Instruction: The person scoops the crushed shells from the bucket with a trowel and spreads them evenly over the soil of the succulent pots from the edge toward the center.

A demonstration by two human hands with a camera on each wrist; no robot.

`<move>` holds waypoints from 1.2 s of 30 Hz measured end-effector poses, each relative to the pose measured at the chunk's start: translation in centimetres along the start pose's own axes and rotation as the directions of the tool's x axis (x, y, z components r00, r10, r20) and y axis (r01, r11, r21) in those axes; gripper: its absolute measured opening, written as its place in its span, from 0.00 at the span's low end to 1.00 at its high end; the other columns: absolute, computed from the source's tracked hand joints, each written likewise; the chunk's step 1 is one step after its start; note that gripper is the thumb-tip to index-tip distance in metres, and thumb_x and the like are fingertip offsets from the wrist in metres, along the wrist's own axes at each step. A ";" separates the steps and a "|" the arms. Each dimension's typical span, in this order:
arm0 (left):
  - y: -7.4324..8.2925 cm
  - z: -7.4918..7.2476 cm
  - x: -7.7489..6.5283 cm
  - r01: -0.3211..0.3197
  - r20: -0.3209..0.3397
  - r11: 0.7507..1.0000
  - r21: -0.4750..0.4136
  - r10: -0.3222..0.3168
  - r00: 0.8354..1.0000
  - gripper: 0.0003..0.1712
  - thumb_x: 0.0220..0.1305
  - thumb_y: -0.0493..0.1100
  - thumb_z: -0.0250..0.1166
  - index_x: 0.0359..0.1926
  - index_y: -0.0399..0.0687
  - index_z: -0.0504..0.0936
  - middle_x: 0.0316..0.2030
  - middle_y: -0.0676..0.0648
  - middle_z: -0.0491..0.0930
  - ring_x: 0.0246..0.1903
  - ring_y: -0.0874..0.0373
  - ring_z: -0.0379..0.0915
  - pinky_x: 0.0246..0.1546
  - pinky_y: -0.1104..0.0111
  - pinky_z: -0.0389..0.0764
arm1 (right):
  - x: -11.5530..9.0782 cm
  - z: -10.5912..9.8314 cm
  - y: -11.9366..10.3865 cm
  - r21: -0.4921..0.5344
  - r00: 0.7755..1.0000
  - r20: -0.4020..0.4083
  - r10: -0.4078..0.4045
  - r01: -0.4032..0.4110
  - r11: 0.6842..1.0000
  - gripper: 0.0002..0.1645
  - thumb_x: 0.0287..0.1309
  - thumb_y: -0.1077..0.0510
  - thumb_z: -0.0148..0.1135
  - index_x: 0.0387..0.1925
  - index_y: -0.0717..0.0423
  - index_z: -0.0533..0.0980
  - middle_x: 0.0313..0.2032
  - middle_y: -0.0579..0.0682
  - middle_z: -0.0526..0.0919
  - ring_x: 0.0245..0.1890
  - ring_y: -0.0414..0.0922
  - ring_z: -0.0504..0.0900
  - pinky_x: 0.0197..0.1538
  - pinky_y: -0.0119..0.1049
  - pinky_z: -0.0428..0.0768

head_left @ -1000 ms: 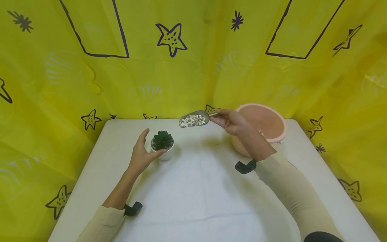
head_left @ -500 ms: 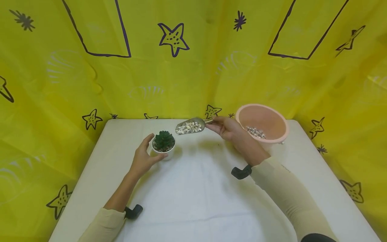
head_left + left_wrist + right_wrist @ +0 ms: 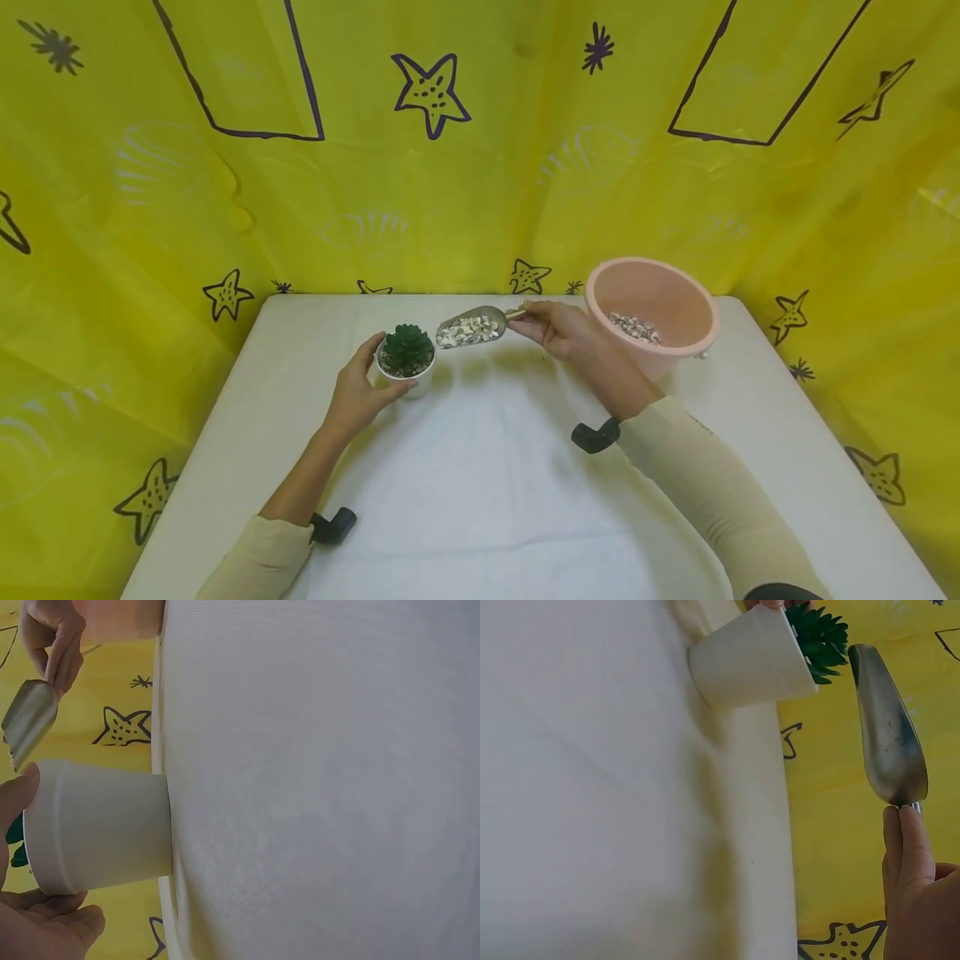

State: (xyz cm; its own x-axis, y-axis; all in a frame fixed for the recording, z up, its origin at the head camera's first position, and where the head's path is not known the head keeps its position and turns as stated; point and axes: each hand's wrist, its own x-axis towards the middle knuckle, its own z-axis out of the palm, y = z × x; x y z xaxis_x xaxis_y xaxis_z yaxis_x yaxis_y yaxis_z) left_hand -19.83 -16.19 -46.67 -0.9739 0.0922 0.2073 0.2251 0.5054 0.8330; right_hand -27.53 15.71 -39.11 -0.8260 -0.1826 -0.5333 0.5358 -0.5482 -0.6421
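A white plant pot (image 3: 422, 382) with a green succulent (image 3: 407, 348) stands on the table towards the back left. My left hand (image 3: 356, 393) holds it at the rim, thumb on one side and fingers on the other; the left wrist view shows the pot (image 3: 112, 829) upright with its base at the tabletop. In my right hand (image 3: 564, 331) is the handle of a metal scoop (image 3: 492, 314), pinched between thumb and fingers. Small pale pebbles (image 3: 468, 332) fill the scoop. Its tip is close beside the pot's rim, level with the leaves in the right wrist view.
A pink bucket (image 3: 678, 304) stands at the back right, behind my right forearm, with more pebbles (image 3: 633, 327) at its bottom. White cloth covers the table (image 3: 480, 483). A yellow curtain (image 3: 480, 183) with drawn stars hangs right behind the table's back edge.
The loaded scoop has come down and a little left, towards the pot. My left hand has closed in from beside the pot to hold its rim.
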 end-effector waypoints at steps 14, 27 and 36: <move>0.0 0.0 0.0 0.018 0.011 1.000 -0.017 -0.017 1.000 0.53 0.47 0.52 0.75 0.70 0.44 0.57 0.68 0.42 0.57 0.67 0.44 0.52 0.63 0.54 0.59 | 0.6 -0.2 0.9 -0.025 1.000 -0.012 -0.008 0.007 1.000 0.09 0.65 0.68 0.50 0.45 0.68 0.70 0.36 0.65 0.81 0.39 0.55 0.83 0.47 0.39 0.79; -0.1 0.1 -0.1 0.025 0.001 0.999 -0.023 -0.025 1.000 0.53 0.46 0.52 0.76 0.69 0.45 0.58 0.68 0.42 0.58 0.66 0.44 0.53 0.63 0.54 0.59 | 0.9 -0.2 1.3 -0.049 1.000 -0.018 -0.009 0.009 0.999 0.07 0.65 0.67 0.51 0.42 0.68 0.71 0.33 0.63 0.82 0.39 0.54 0.83 0.46 0.38 0.79; 0.1 0.2 0.0 0.024 -0.004 1.000 -0.018 -0.024 1.000 0.52 0.46 0.52 0.76 0.69 0.45 0.59 0.67 0.41 0.59 0.66 0.45 0.53 0.63 0.53 0.59 | 1.2 0.0 1.2 -0.047 0.999 -0.032 -0.014 0.012 0.999 0.17 0.65 0.67 0.52 0.53 0.69 0.67 0.35 0.63 0.82 0.42 0.55 0.82 0.46 0.38 0.79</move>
State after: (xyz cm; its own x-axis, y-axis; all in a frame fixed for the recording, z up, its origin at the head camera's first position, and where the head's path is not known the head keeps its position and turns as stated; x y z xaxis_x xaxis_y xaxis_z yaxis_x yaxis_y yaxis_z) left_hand -19.82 -15.97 -46.67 -0.9790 0.0760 0.1892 0.2019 0.4917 0.8470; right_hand -27.89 14.79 -40.50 -0.8273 -0.1488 -0.5417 0.5332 -0.5118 -0.6736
